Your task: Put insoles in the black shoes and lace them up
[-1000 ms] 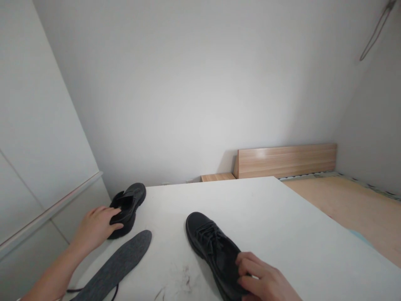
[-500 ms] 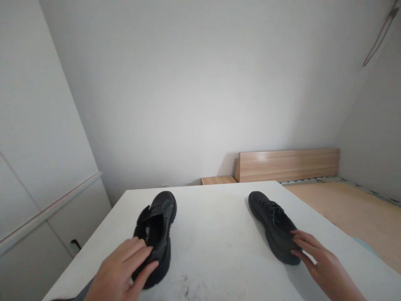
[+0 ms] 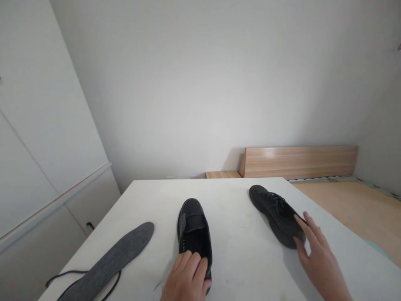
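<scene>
A black loafer [image 3: 194,223] with a strap over its top rests on the white table, toe pointing away from me. My left hand [image 3: 188,278] is closed over its heel, the fingers hooked inside the opening. Farther right lies a black lace-up shoe [image 3: 272,213], its toe angled to the far left. My right hand [image 3: 318,255] is at its heel, fingers at the inner rim and thumb on the near side, loosely around it. To the left of the loafer lies a flat grey felt insole [image 3: 125,251], partly cut off by the lower frame edge.
A thin black cord [image 3: 67,272] runs beside and under the grey insole on the white table [image 3: 232,259]. Beyond stand a wooden bedside cabinet [image 3: 223,174] and a bed with a wooden headboard [image 3: 300,162]. White cupboards [image 3: 78,200] line the left.
The loafer has moved right in my left hand, turning its toe leftward. The grey insole and cord have come into view at the left. My right hand's fingers have spread a little.
</scene>
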The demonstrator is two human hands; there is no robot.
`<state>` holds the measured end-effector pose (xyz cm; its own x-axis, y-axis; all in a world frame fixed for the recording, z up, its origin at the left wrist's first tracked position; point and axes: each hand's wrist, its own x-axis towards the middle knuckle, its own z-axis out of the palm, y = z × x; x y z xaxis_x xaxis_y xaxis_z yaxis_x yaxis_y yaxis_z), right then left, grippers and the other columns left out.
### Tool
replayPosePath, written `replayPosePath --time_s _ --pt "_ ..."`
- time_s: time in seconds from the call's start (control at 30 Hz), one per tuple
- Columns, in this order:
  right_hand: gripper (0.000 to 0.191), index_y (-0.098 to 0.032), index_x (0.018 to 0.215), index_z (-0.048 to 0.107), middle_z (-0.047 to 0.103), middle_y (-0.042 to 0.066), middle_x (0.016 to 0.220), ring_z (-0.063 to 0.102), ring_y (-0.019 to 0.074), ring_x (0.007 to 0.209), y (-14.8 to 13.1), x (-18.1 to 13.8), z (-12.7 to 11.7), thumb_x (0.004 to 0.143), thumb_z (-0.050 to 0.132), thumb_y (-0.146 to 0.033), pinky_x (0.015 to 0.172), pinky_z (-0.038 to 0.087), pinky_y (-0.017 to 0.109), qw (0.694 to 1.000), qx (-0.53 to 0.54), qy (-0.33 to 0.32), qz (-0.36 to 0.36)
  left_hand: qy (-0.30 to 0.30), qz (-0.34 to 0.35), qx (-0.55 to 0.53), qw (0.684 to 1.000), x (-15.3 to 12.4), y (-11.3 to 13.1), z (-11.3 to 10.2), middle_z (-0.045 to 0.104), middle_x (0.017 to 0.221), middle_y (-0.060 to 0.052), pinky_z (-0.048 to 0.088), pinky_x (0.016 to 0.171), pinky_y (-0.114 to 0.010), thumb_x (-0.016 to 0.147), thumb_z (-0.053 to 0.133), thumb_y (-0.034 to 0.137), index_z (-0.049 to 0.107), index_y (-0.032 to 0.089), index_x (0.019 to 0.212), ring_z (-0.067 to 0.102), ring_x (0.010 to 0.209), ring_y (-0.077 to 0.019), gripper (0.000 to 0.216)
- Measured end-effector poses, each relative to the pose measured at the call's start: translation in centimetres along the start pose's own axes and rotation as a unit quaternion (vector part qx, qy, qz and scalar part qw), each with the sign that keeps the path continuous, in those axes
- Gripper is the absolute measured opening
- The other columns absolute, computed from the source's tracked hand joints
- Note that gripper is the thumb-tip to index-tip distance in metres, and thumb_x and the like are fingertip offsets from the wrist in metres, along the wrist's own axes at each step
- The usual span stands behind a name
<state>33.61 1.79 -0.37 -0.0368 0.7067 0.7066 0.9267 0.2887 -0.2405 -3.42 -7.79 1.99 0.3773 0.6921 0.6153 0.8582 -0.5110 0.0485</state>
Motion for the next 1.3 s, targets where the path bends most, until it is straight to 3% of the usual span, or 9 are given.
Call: replayPosePath --time_s 0.13,0.23,0.37,0.5,0.77,0.9,1.07,1.17,1.3 --pt "0.058 -0.017 0.15 0.033 0.025 0.012 0.159 0.029 0.037 0.143 -3.5 -0.4 -1.2 0.096 0.043 -0.036 0.116 0.027 0.058 0.997 0.019 0.067 0.03 0.002 -0.044 -0.02 0.999 -0.4 -2.6 -3.3 0.058 0.129 -0.014 0.051 0.096 -0.036 0.09 0.059 0.036 0.046 0.018 0.137 0.057 0.118 -0.0266 0.052" --pt "0.054 -0.015 0.145 0.043 0.037 0.015 0.154 0.039 0.0379 0.138 -4.7 0.0 -2.4 0.094 0.048 -0.035 0.113 0.031 0.057 0.988 0.031 0.137 0.059 -0.01 -0.196 0.047 0.979 -2.5 -8.1 -5.6 0.061 0.124 -0.012 0.047 0.1 -0.038 0.096 0.045 0.036 0.052 0.018 0.13 0.058 0.116 -0.0257 0.039" --pt "0.041 -0.013 0.124 0.062 0.056 0.017 0.135 0.053 0.0378 0.123 -4.0 -0.2 -2.4 0.091 0.053 -0.034 0.107 0.039 0.055 0.982 0.048 0.174 0.049 -0.202 -0.321 0.178 0.908 -5.7 -15.1 -5.9 0.066 0.111 -0.017 0.048 0.093 -0.045 0.092 0.044 0.033 0.062 0.008 0.119 0.064 0.102 -0.0332 0.04" --pt "0.032 -0.011 0.105 0.069 0.061 0.018 0.119 0.058 0.0351 0.112 -2.7 -0.8 -1.7 0.091 0.053 -0.034 0.102 0.043 0.052 0.984 0.035 0.173 0.039 -0.273 -0.339 0.193 0.879 -6.5 -17.5 -5.4 0.066 0.115 -0.021 0.046 0.092 -0.044 0.088 0.049 0.031 0.057 0.003 0.126 0.062 0.106 -0.036 0.048" --pt "0.026 -0.012 0.092 0.071 0.062 0.016 0.104 0.06 0.0303 0.096 -2.7 -1.1 -2.0 0.09 0.049 -0.028 0.09 0.048 0.048 0.978 0.013 0.205 0.043 -0.067 -0.339 0.064 0.936 -3.4 -14.1 -7.9 0.067 0.09 -0.007 0.048 0.074 -0.032 0.092 0.038 0.04 0.065 0.02 0.093 0.066 0.083 -0.0245 0.034" --pt "0.025 -0.014 0.091 0.07 0.06 0.014 0.105 0.059 0.0239 0.078 -2.1 -1.1 -1.4 0.088 0.051 -0.03 0.078 0.051 0.044 0.983 0.038 0.176 0.04 -0.049 -0.331 0.003 0.942 -3.2 -13.9 -7.4 0.067 0.081 -0.006 0.048 0.071 -0.032 0.092 0.041 0.043 0.064 0.02 0.082 0.063 0.076 -0.0227 0.034" --pt "0.024 -0.015 0.09 0.07 0.058 0.013 0.106 0.058 0.0201 0.071 -1.8 -1.2 -1.4 0.087 0.052 -0.03 0.07 0.051 0.04 0.983 0.065 0.163 0.046 0.068 -0.267 0.048 0.96 -2.8 -13.7 -6.9 0.063 0.116 -0.014 0.046 0.091 -0.045 0.089 0.048 0.044 0.071 0.018 0.082 0.06 0.095 -0.0284 0.036" --pt "0.023 -0.017 0.091 0.069 0.059 0.013 0.105 0.059 0.0234 0.08 -3.7 -1.6 -2.2 0.088 0.052 -0.032 0.079 0.05 0.044 0.978 0.082 0.183 0.053 0.157 -0.271 0.013 0.95 -1.8 -10.8 -8.9 0.065 0.099 -0.011 0.048 0.086 -0.041 0.088 0.051 0.044 0.07 0.018 0.082 0.059 0.087 -0.026 0.033" --pt "0.019 -0.02 0.098 0.066 0.059 0.011 0.108 0.06 0.0255 0.093 -10.3 -3.1 -4.3 0.09 0.056 -0.035 0.075 0.051 0.037 0.958 0.252 0.111 0.084 0.127 -0.346 -0.269 0.89 -1.0 -4.2 -11.3 0.066 0.077 -0.003 0.052 0.068 -0.027 0.084 0.063 0.043 0.068 0.019 0.078 0.062 0.073 -0.0189 0.025"
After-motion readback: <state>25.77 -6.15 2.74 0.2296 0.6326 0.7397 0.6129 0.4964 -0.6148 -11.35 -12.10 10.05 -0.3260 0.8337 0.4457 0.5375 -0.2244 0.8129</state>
